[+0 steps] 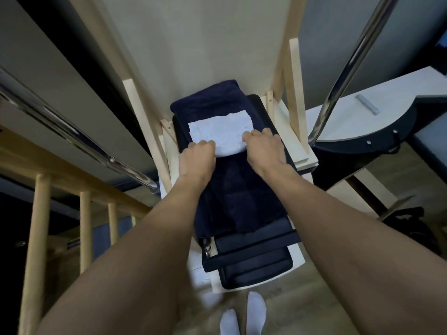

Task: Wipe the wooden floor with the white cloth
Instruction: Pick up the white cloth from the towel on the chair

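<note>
Head view. Finds white cloth (221, 135) folded and lying flat on a navy towel (232, 189), raised above the wooden floor (304, 301) and not touching it. Shows towel draped over a black padded surface (254, 267) set in a pale wooden frame (295, 93). Notes left grip (198, 155) closed, fingers curled onto near left edge of cloth. Notes right grip (263, 147) closed likewise, fingers curled over near right corner. Places both forearms (154, 250) outstretched above towel. Records two white socks (256, 310) on floor at bottom edge, chrome poles (350, 61) either side, wooden railing (38, 238) at left. Logs small grey bar (367, 103) lying on pale curved board (338, 122) at right.
</note>
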Demonstrator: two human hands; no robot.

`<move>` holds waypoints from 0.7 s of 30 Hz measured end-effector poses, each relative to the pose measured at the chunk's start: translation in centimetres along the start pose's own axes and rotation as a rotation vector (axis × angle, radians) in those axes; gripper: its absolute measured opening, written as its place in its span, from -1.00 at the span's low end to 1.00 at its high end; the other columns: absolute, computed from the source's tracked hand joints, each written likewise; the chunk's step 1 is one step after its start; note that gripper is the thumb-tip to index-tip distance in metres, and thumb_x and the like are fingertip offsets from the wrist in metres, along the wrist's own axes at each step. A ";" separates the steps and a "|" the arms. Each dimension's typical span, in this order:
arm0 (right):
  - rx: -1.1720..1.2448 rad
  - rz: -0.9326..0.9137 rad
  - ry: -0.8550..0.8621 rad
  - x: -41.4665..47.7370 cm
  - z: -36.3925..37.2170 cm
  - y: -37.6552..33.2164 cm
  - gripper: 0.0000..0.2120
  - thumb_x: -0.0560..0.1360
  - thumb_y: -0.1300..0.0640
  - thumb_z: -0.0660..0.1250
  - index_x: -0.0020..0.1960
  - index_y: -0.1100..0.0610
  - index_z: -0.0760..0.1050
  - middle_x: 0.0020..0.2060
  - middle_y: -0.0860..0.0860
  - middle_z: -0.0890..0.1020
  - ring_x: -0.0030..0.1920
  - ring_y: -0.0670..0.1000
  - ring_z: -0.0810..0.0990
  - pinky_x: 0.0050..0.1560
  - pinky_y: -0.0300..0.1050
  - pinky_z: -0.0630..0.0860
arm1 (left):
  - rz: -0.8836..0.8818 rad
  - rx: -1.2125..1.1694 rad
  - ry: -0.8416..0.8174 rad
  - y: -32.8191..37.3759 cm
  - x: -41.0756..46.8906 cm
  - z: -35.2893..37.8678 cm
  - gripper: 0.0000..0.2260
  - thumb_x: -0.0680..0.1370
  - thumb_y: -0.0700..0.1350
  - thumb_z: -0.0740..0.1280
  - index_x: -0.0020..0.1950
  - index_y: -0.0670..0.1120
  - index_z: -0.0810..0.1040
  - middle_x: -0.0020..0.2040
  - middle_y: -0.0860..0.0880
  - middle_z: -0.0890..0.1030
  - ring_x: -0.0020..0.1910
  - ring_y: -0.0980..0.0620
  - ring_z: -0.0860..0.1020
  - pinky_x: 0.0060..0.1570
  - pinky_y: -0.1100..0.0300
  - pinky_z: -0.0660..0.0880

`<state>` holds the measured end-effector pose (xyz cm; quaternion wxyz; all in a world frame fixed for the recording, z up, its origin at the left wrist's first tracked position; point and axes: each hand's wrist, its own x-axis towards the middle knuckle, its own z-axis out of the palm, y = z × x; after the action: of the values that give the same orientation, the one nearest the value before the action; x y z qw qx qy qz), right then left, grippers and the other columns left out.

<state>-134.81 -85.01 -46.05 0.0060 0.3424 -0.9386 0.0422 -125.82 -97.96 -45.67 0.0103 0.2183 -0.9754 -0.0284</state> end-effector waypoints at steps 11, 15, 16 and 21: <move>1.073 0.403 0.321 -3.5 -14.1 0.6 -0.88 0.49 0.03 0.23 -0.01 0.05 0.42 -0.21 -0.17 0.49 -0.20 -0.14 0.46 -0.29 -0.25 0.33 | -0.172 -1.015 0.249 3.9 0.4 -14.4 -0.84 0.47 -0.16 0.18 -0.05 -0.02 0.52 -0.19 0.13 0.54 -0.13 0.08 0.50 -0.27 0.28 0.36; 1.230 0.506 0.483 -9.3 -19.4 2.0 -0.79 0.48 -0.06 0.32 0.03 0.03 0.49 -0.16 -0.20 0.53 -0.18 -0.23 0.50 -0.30 -0.36 0.38 | -0.059 -1.194 0.198 6.8 -1.5 -18.9 -0.76 0.41 -0.14 0.24 0.01 -0.05 0.60 -0.08 0.04 0.63 -0.08 0.05 0.56 -0.10 0.19 0.52; 1.262 0.526 0.508 -11.1 -20.5 2.5 -0.75 0.46 -0.08 0.35 0.04 0.04 0.50 -0.13 -0.17 0.56 -0.15 -0.21 0.53 -0.26 -0.34 0.43 | -0.015 -1.220 0.165 7.8 -2.3 -19.8 -0.76 0.39 -0.14 0.25 -0.02 -0.05 0.62 -0.11 0.04 0.64 -0.11 0.05 0.56 -0.10 0.15 0.52; 1.362 0.604 0.437 -21.7 -23.9 4.8 -0.44 0.21 0.07 0.60 0.13 0.17 0.51 -0.01 0.08 0.67 -0.02 0.05 0.67 -0.02 0.02 0.62 | 0.252 -1.263 -0.014 14.2 -7.6 -22.8 -0.87 0.40 -0.22 0.29 -0.21 -0.03 0.60 -0.31 0.08 0.56 -0.27 0.11 0.50 -0.28 0.29 0.44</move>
<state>-121.67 -65.43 -23.46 -0.0326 -0.0160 -0.7359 0.6761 -124.21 -83.06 -22.12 0.1337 0.0536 -0.7890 -0.5973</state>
